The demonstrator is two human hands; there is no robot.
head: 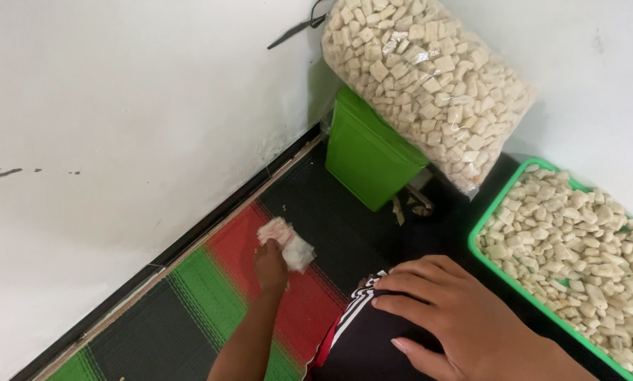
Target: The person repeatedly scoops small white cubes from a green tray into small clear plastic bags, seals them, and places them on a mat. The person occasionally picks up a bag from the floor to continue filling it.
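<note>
On the mat (pixel 210 296), left hand (pixel 270 267) clamps a small filled bag (pixel 288 243) at ten o'clock of the right hand (pixel 450 314), resting flat and empty; pinching evenly would avoid spills.

L hand (pixel 270 264) pinching small clear bag (pixel 288 243), R hand (pixel 450 314) on knee
</note>
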